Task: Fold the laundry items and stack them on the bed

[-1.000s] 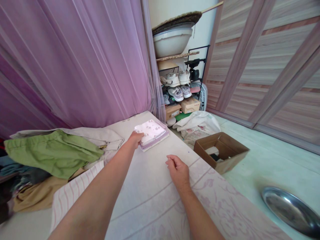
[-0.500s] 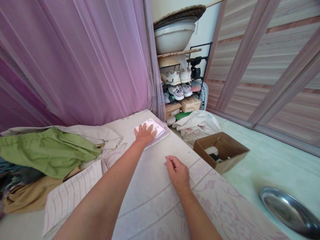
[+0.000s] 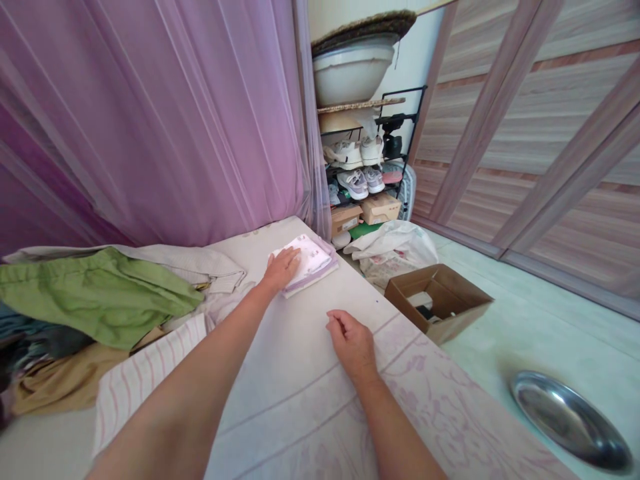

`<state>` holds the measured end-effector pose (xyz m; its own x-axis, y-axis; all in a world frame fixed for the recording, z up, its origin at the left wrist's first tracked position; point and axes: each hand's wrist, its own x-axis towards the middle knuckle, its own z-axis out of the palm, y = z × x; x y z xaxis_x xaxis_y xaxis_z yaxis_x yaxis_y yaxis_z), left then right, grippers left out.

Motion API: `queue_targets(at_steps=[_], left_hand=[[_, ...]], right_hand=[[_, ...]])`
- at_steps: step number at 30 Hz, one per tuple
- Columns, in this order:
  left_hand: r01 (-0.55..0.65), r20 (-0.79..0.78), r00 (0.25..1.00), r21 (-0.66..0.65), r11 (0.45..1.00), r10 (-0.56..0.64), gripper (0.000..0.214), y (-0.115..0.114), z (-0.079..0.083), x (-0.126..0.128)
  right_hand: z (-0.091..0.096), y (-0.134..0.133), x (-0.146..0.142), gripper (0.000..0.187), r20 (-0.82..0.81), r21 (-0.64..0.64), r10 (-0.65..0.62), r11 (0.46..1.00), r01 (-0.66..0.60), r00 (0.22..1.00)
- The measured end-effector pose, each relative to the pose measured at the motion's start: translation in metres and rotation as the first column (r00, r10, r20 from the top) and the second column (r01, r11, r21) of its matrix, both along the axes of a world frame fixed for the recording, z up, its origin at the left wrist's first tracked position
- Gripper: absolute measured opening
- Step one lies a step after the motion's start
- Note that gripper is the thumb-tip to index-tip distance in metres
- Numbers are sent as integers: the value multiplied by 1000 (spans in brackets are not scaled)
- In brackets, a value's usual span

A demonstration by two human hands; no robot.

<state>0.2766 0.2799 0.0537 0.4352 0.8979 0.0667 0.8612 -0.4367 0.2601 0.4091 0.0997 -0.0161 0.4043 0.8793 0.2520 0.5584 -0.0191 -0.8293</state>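
My left hand [image 3: 281, 268] lies on the left edge of a small stack of folded cloth [image 3: 314, 257], fingers stretched out. The top piece is white with small prints, and lilac and white layers show beneath it. My right hand [image 3: 353, 341] is curled into a loose fist just over or on the pale patterned bed sheet [image 3: 295, 373], nearer to me than the stack. Nothing shows in its fingers. Left of my left arm lie green trousers [image 3: 110, 293], a striped cloth [image 3: 145, 377] and a tan garment [image 3: 70, 380] in a loose heap.
A purple curtain [image 3: 200, 120] hangs along the bed's far left side. Beyond the bed's right edge are an open cardboard box [image 3: 463, 303], a white plastic bag [image 3: 400, 243] and a metal basin [image 3: 570, 420] on the floor. A shoe rack [image 3: 413, 120] stands behind, beside wooden cabinet doors [image 3: 510, 133].
My left hand has slid left across the stack, its fingers now closer together, uncovering more of the top cloth. My right hand has stayed nearly still.
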Motion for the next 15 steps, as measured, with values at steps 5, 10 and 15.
queue_targets(at_steps=[5,10,15], left_hand=[[-86,99,993,292,953,59,46,-51,-13,-123],[-526,-8,839,248,813,545,53,-130,-25,-267],[-770,-6,635,-87,632,773,64,-180,-33,-332]], right_hand=[[-3,1,0,30,-2,-27,-5,1000,5,1000],[-5,3,4,31,73,-46,12,999,-9,997],[0,-3,-4,31,227,-122,49,992,-21,973]])
